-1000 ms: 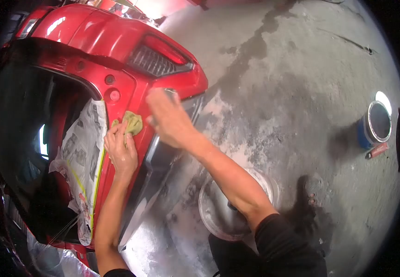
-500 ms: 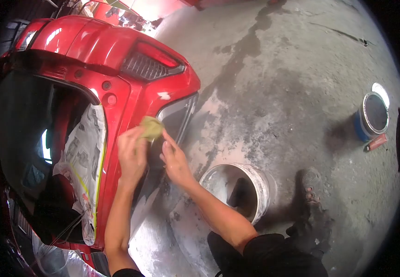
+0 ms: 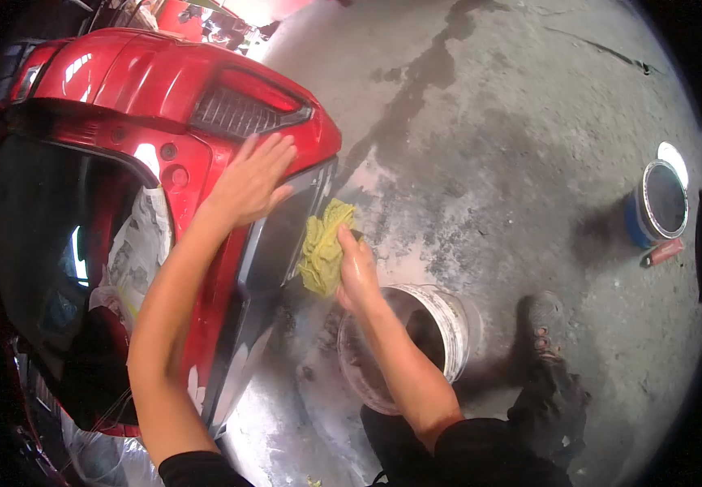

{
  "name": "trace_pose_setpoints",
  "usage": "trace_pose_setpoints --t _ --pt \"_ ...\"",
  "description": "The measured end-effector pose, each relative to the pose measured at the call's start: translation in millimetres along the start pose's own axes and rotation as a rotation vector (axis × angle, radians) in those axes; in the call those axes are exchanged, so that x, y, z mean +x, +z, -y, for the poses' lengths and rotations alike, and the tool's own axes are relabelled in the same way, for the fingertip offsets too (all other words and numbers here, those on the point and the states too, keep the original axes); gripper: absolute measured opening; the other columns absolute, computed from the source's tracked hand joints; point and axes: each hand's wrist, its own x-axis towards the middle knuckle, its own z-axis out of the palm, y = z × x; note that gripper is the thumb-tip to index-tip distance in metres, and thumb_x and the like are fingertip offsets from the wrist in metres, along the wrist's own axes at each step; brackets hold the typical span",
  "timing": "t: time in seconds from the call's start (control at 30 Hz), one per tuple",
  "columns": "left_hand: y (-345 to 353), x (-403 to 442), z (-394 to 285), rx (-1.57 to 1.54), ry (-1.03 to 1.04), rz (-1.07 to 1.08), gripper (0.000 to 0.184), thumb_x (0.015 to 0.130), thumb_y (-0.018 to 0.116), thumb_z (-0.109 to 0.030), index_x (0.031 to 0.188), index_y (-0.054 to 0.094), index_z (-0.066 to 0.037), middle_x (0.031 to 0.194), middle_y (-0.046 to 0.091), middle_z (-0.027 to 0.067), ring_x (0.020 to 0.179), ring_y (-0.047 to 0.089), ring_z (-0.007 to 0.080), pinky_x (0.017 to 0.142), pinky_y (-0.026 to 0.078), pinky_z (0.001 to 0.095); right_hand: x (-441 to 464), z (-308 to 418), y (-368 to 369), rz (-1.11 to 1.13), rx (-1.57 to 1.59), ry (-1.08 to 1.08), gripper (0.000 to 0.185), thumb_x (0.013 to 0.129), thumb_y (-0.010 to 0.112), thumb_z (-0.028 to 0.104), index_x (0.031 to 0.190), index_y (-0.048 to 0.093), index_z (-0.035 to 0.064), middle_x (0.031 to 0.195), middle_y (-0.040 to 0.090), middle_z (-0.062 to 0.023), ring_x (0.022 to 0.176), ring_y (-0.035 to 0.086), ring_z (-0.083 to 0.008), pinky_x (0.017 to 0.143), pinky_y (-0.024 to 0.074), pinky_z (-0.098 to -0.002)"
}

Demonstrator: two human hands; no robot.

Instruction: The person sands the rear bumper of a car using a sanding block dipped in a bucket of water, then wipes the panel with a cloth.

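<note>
My left hand [image 3: 255, 180] lies flat with its fingers stretched out over the red car body [image 3: 156, 85], just below the tail light [image 3: 245, 105]. Nothing is held in it. In my right hand [image 3: 357, 266] a crumpled yellow-green cloth [image 3: 326, 247] is gripped, a little off the car's dark lower bumper [image 3: 282, 235]. Below my right forearm stands a white bucket [image 3: 455, 333] smeared with dirt, partly hidden by that arm.
Paper masking [image 3: 141, 235] hangs along the car's dark rear window [image 3: 51, 195]. On the stained concrete floor [image 3: 513, 195], a blue-sided can [image 3: 641, 215] stands at right with a small red item [image 3: 664, 252] beside it. A shoe [image 3: 545, 316] is near the bucket.
My hands have parted. The cloth, earlier at both hands, has moved right and down in my right hand, while my left hand has gone up onto the red panel.
</note>
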Motion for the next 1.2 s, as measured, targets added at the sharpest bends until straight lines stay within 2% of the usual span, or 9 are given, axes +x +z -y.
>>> trace_pose_setpoints --t 0.1,0.17,0.53,0.7,0.83,0.87,0.97,1.07,1.2 --pt "23 36 -5 0.075 0.023 0.060 0.072 0.100 0.055 -0.043 0.155 0.039 0.000 0.163 0.038 0.0169 0.152 0.033 0.0329 0.126 0.022 0.0518 4 13 -1 -0.016 -0.015 0.001 0.038 0.110 0.050 0.031 0.130 0.057 0.0000 0.114 0.070 -0.0127 0.095 0.073 -0.0224 0.081 0.0625 -0.0395" --pt "28 44 -7 0.107 0.024 0.059 0.072 0.100 0.054 -0.045 0.155 0.039 0.000 0.163 0.038 0.0171 0.152 0.033 0.0329 0.125 0.023 0.0515 9 17 1 -0.045 -0.039 -0.075 0.039 0.109 0.051 0.030 0.131 0.054 -0.0028 0.116 0.069 -0.0167 0.097 0.073 -0.0272 0.081 0.0627 -0.0432" --pt "-33 -36 1 0.023 -0.034 0.120 0.075 0.098 0.060 -0.038 0.158 0.034 -0.001 0.167 0.031 0.0166 0.156 0.026 0.0336 0.127 0.018 0.0526 13 10 -4 -0.090 -0.082 -0.120 0.040 0.107 0.055 0.027 0.133 0.051 -0.0033 0.119 0.067 -0.0167 0.106 0.069 -0.0268 0.086 0.0612 -0.0428" --pt "-51 -71 1 -0.034 -0.093 0.192 0.082 0.096 0.061 -0.039 0.161 0.028 -0.003 0.170 0.024 0.0159 0.158 0.021 0.0338 0.129 0.013 0.0524 19 8 -10 -0.083 -0.096 -0.092 0.041 0.108 0.054 0.028 0.133 0.051 -0.0038 0.118 0.067 -0.0165 0.102 0.070 -0.0261 0.083 0.0613 -0.0420" --pt "-41 -68 -7 -0.033 -0.079 0.133 0.091 0.093 0.062 -0.050 0.163 0.026 -0.004 0.171 0.022 0.0142 0.159 0.017 0.0330 0.129 0.010 0.0534 23 10 -13 -0.095 -0.093 -0.091 0.042 0.108 0.054 0.029 0.133 0.051 -0.0045 0.117 0.067 -0.0168 0.098 0.071 -0.0261 0.080 0.0616 -0.0408" --pt "-39 -53 -11 0.074 -0.029 0.172 0.094 0.092 0.060 -0.058 0.161 0.029 -0.003 0.171 0.023 0.0132 0.159 0.017 0.0320 0.129 0.010 0.0530 21 11 -12 -0.092 -0.100 -0.087 0.042 0.108 0.054 0.029 0.133 0.051 -0.0044 0.117 0.067 -0.0170 0.098 0.071 -0.0260 0.080 0.0617 -0.0405" --pt "-7 -6 -27 0.177 0.001 0.135 0.095 0.092 0.055 -0.065 0.160 0.032 -0.003 0.170 0.025 0.0124 0.158 0.019 0.0306 0.129 0.011 0.0514 14 15 -7 -0.091 -0.133 -0.082 0.042 0.108 0.054 0.030 0.133 0.052 -0.0045 0.118 0.067 -0.0173 0.098 0.071 -0.0257 0.079 0.0617 -0.0399" --pt "13 20 -37 0.252 -0.014 0.134 0.095 0.091 0.053 -0.068 0.160 0.035 -0.005 0.170 0.027 0.0114 0.158 0.020 0.0292 0.129 0.011 0.0519 21 6 -15 -0.097 -0.143 -0.131 0.043 0.108 0.054 0.030 0.133 0.052 -0.0039 0.119 0.067 -0.0168 0.097 0.071 -0.0254 0.080 0.0612 -0.0406" --pt "-1 -9 -32 0.215 -0.059 0.101 0.095 0.090 0.055 -0.068 0.160 0.035 -0.007 0.170 0.026 0.0095 0.158 0.018 0.0287 0.128 0.009 0.0559 19 7 -17 -0.119 -0.144 -0.105 0.041 0.108 0.054 0.031 0.133 0.053 -0.0014 0.120 0.067 -0.0162 0.099 0.071 -0.0257 0.081 0.0611 -0.0409"
